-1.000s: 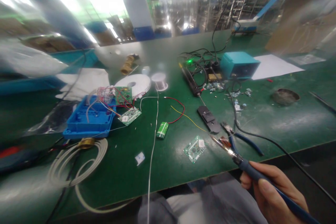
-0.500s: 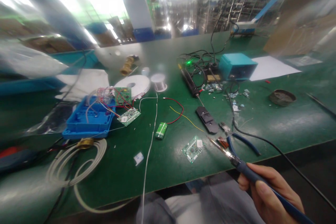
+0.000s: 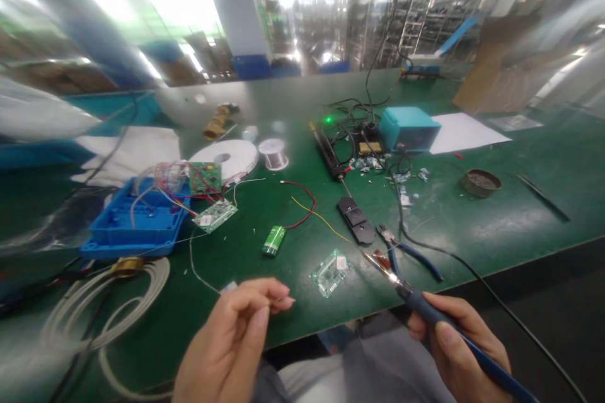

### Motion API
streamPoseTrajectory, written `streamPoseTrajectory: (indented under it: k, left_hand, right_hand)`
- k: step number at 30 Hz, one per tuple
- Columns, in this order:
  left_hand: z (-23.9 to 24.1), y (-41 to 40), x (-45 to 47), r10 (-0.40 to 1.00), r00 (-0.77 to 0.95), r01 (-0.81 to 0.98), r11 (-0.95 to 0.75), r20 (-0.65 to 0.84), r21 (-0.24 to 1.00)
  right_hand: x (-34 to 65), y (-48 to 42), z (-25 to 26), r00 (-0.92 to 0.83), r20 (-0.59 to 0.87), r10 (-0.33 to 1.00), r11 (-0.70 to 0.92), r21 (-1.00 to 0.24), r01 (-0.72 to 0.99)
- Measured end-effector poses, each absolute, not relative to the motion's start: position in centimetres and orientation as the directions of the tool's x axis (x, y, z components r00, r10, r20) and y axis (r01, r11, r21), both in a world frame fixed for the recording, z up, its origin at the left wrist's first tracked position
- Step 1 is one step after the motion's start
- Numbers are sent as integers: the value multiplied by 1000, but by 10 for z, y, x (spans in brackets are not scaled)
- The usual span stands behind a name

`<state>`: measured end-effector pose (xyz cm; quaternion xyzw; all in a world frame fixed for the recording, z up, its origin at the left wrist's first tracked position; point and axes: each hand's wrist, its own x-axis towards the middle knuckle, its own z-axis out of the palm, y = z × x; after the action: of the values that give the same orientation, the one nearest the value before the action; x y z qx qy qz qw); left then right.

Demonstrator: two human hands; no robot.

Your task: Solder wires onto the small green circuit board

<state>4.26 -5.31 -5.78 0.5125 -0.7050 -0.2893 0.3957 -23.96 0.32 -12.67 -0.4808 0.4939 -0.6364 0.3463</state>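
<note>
My left hand (image 3: 227,340) is over the front of the table, thumb and fingers pinched on a thin strand of solder wire (image 3: 201,277); the strand's tip barely shows. My right hand (image 3: 466,343) grips a blue-handled soldering iron (image 3: 418,305) like a pen. Its tip points up and left, close to a small brown piece (image 3: 380,258) and the blue-handled cutters (image 3: 418,257). Between the hands, a green circuit board (image 3: 329,274) with a white label lies flat. Behind it are a green battery (image 3: 274,241) with a red lead and a yellow wire (image 3: 314,214).
At left stand an open blue housing (image 3: 137,245) with wired boards and a coiled pale cable (image 3: 61,321). A solder spool (image 3: 274,156), black tool (image 3: 328,154), teal box (image 3: 410,130), round tin (image 3: 481,184) and tweezers (image 3: 543,197) lie farther back. The iron's cord (image 3: 454,255) crosses the right side.
My left hand has come into view from below, pinching the solder wire, which no longer runs straight down the table's middle. The view has shifted slightly; my right hand still holds the iron.
</note>
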Motion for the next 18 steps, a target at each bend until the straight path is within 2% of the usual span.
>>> streamPoseTrajectory:
  k: [3, 12, 18]
  left_hand:
    - [-73, -59, 45, -931, -267, -569, 362, 250, 739]
    - [-88, -69, 30, -918, -284, -632, 396, 276, 667]
    - [-106, -68, 23, -854, -394, -655, 519, 339, 549]
  right_hand:
    - [-240, 3, -127, -288, 274, -918, -277, -960, -31]
    - [-240, 3, -128, -340, 231, -912, -249, -969, 9]
    - [-236, 2, -128, -361, 215, -907, -235, -972, 10]
